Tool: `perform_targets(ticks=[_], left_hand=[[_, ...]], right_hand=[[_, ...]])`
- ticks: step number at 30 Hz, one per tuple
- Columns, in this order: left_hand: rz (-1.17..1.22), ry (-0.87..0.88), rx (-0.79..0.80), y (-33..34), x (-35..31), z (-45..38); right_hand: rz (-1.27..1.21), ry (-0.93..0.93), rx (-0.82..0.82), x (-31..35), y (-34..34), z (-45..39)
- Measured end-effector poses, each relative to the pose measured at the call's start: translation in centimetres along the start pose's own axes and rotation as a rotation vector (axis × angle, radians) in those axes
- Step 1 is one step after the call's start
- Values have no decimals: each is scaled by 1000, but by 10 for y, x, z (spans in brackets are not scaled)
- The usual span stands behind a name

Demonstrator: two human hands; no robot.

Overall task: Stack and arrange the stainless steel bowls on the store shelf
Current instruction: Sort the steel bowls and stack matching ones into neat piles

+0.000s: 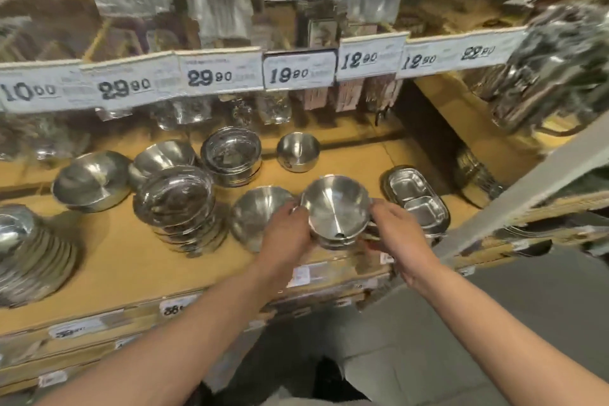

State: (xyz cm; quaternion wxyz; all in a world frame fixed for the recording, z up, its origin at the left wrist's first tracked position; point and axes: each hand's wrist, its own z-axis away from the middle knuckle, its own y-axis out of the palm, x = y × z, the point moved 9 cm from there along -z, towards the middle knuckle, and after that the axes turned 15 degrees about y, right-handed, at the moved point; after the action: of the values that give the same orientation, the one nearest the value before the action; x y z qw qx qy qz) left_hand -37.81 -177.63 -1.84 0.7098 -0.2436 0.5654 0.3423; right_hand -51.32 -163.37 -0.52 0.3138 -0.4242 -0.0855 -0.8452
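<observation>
A small stack of steel bowls [336, 208] sits near the front of the wooden shelf [125, 260], gripped from both sides. My left hand [290, 234] holds its left rim and my right hand [392, 231] holds its right side. Just left of it rests a single wider bowl [253, 211]. Further left stands a leaning stack of lidded bowls [178, 204]. Behind are two single bowls [92, 180] [161, 158], a short stack [232, 155] and a small deep bowl [298, 150].
A stack of two-compartment steel trays [418, 198] lies right of my right hand. A big leaning stack of bowls [29, 257] fills the far left. Price labels [211, 76] line the upper shelf edge, with bagged cutlery hanging above. A grey upright post [527, 191] stands at the right.
</observation>
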Motion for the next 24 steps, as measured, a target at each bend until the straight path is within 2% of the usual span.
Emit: perform_targets(ticks=[4,7,11,17,24], left_hand=[[69,39,44,36,-16,-33],[-35,6,5,40,-14,-53],[-120,-50,35,45,0,-67],[-107,-40,74,53,10,-71],[-141,-91,19,56,17,-79]], right_hand=[[53,-12,58,29,-19,-39],[44,24,85,36,-20,-66],[-7,97,114,28,-18,-85],[-12,121,112,16,-24,-106],[32,101,120,2,-24,-123]])
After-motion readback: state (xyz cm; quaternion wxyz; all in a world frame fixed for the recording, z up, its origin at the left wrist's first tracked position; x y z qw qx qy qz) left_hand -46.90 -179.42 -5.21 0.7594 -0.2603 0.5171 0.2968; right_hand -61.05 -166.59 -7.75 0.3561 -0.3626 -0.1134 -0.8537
